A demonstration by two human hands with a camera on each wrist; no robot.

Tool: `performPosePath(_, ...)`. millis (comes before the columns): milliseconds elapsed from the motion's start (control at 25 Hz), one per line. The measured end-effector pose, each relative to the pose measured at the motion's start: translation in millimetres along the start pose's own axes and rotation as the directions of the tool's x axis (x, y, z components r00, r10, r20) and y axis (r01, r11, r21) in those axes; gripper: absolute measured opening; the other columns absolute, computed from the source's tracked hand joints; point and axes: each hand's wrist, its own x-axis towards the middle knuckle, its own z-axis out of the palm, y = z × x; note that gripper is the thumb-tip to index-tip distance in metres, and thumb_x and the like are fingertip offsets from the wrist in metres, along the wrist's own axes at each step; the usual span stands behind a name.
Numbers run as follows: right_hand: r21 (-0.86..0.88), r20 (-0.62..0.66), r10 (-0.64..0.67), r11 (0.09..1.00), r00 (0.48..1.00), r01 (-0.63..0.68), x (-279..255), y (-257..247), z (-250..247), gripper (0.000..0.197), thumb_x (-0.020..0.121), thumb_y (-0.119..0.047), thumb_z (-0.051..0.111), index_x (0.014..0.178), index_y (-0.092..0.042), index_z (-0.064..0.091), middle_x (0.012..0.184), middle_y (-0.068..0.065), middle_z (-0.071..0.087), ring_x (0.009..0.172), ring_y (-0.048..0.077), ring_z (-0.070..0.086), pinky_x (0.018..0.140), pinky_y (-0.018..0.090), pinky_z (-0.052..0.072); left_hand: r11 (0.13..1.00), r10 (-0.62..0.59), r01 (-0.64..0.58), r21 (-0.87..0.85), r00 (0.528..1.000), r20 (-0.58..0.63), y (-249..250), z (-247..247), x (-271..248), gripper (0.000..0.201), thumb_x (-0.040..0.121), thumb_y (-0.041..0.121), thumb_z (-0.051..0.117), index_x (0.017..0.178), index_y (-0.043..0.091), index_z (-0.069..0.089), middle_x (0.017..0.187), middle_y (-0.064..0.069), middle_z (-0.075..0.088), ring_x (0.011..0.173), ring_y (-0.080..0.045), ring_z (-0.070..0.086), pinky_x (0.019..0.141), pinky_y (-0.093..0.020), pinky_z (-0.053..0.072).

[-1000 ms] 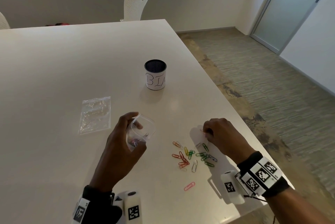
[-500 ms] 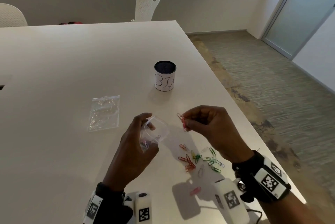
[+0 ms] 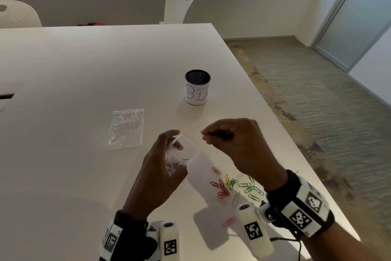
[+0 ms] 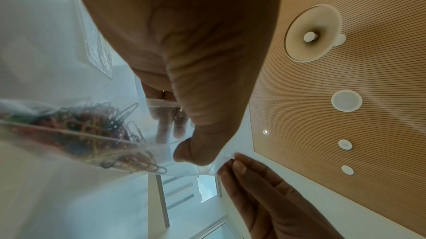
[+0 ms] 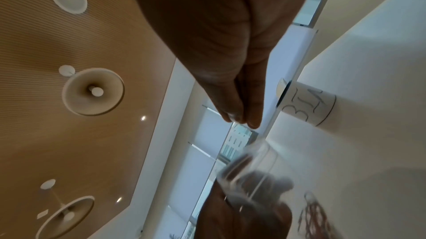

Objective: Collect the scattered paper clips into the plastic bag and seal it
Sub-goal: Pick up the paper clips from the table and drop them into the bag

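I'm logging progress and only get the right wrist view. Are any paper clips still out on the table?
Observer: Yes. The head view shows a cluster of loose paper clips on the table, below the right hand.
Operator: Does the held bag have anything in it yet?
Observer: Yes. The left wrist view shows a tangle of bagged clips inside the plastic bag, which the left hand holds open.
Operator: Is there another bag?
Observer: A second clear bag lies flat on the table, left of the left hand.
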Motion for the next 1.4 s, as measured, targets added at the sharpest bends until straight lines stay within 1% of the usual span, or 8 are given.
performPosePath(160,-0.348,0.140,0.201,0.927,0.970,-0.142,-12,43,-40,0.048,0.082,-0.032,0.085,0.127,-0.023,0.069,0.119,-0.007,0.073,0.099,0.002,0.069,0.091,0.025,0.060,1.000,-0.018,0.018,0.008,1.000,0.007,0,0,-1,0.072,0.082,0.006,0.076,0.142,0.028,0.042,0.116,0.008,0.065,0.096,-0.013,0.066,0.074,-0.003,0.048)
performPosePath(240,-0.550,0.275,0.393,0.813,0.877,-0.191,-27,67,-55,0.089,0.073,-0.046,0.088,0.150,-0.027,0.047,0.147,-0.007,0.052,0.124,0.010,0.056,0.106,0.033,0.052,1.000,-0.022,0.022,0.019,1.000,0.006,-2,1,0,0.074,0.081,0.005,0.077,0.142,0.028,0.042,0.116,0.008,0.066,0.096,-0.014,0.066,0.073,-0.002,0.047)
performPosePath(360,-0.650,0.368,0.513,0.738,0.776,-0.180,-53,88,-61,0.118,0.065,-0.050,0.091,0.160,-0.030,0.024,0.156,-0.008,0.033,0.139,0.014,0.039,0.116,0.034,0.042,1.000,-0.020,0.020,0.020,1.000,0.005,-3,1,1,0.075,0.081,0.003,0.078,0.141,0.028,0.042,0.115,0.008,0.066,0.095,-0.016,0.067,0.073,-0.003,0.047)
performPosePath(600,-0.541,0.292,0.405,0.817,0.866,-0.200,-69,95,-50,0.045,0.077,-0.030,0.089,0.117,-0.030,0.068,0.117,-0.014,0.057,0.093,0.006,0.059,0.083,0.021,0.055,0.999,-0.030,0.030,0.014,1.000,0.004,-3,2,1,0.074,0.081,0.002,0.076,0.142,0.027,0.043,0.116,0.007,0.067,0.096,-0.016,0.068,0.072,-0.002,0.047)
performPosePath(760,-0.523,0.261,0.357,0.833,0.897,-0.180,-68,95,-41,0.013,0.087,-0.019,0.080,0.097,-0.023,0.073,0.098,-0.010,0.062,0.082,0.010,0.063,0.076,0.027,0.057,1.000,-0.028,0.028,0.011,1.000,0.011,-3,3,0,0.074,0.081,0.002,0.077,0.143,0.024,0.043,0.116,0.005,0.066,0.098,-0.014,0.067,0.073,-0.001,0.046)
performPosePath(1160,-0.476,0.194,0.328,0.855,0.924,-0.204,-57,95,-35,0.014,0.090,-0.016,0.076,0.087,-0.026,0.066,0.086,-0.010,0.070,0.076,0.005,0.066,0.065,0.012,0.048,1.000,-0.028,0.028,0.006,1.000,0.008,-4,0,0,0.074,0.081,0.001,0.077,0.142,0.025,0.043,0.115,0.008,0.066,0.096,-0.010,0.065,0.074,-0.003,0.047)
performPosePath(1280,-0.355,0.156,0.302,0.906,0.940,-0.232,-47,85,-35,0.029,0.089,-0.014,0.078,0.080,-0.036,0.062,0.083,-0.009,0.073,0.074,0.006,0.070,0.068,0.015,0.053,1.000,-0.023,0.023,-0.005,1.000,0.011,-3,2,1,0.073,0.082,0.002,0.077,0.142,0.023,0.043,0.115,0.007,0.066,0.094,-0.011,0.066,0.072,-0.003,0.047)
performPosePath(1400,-0.058,0.104,0.248,0.968,0.963,-0.243,-34,56,-26,0.012,0.089,-0.012,0.078,0.086,-0.021,0.071,0.081,0.000,0.076,0.076,0.012,0.073,0.076,0.021,0.060,1.000,-0.020,0.020,-0.015,0.999,0.026,-1,5,2,0.071,0.083,0.006,0.075,0.143,0.024,0.042,0.116,0.006,0.065,0.094,-0.011,0.067,0.072,-0.005,0.049)
